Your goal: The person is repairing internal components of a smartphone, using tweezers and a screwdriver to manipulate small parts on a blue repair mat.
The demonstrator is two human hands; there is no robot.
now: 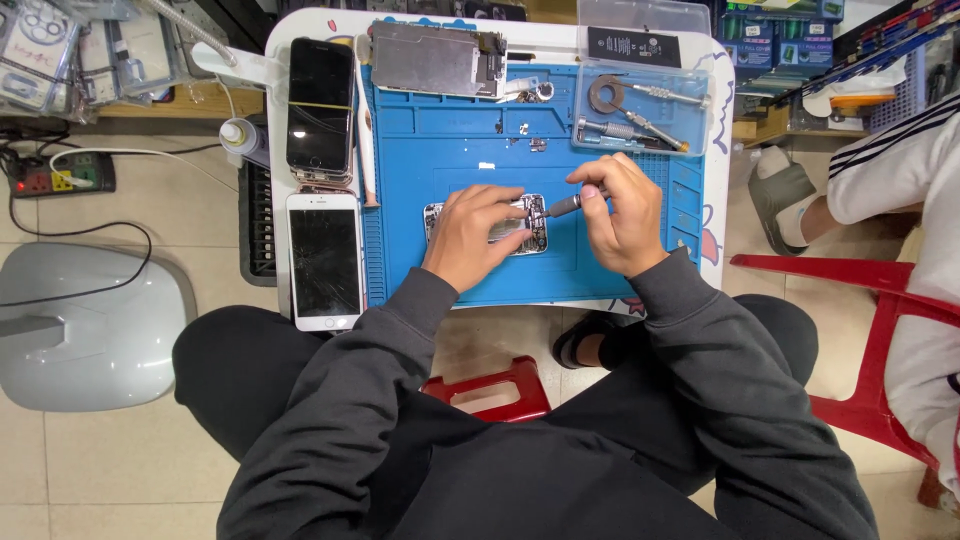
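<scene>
Looking down from the head camera, I see my left hand (468, 232) pressed flat over an opened phone body (520, 226), fingers spread loosely and pinning it to the blue work mat (470, 140) rather than gripping it. My right hand (622, 215) is curled closed around a small screwdriver (562, 206), the metal shaft angled down and left so its tip meets the phone body's right edge.

That phone body lies near the middle of the mat, which covers most of the small white surface (716, 120). Left of the mat lie 2 phones: a black one (320, 105) at the far side and a white one with a cracked screen (325, 260) nearer me. A detached metal-backed screen panel (437, 60) rests on the mat's far edge. A clear tray (640, 108) at the far right corner holds more drivers and a ring-shaped part. Another person's sleeve (890, 170) shows at the right edge, beside a red chair (860, 340).
</scene>
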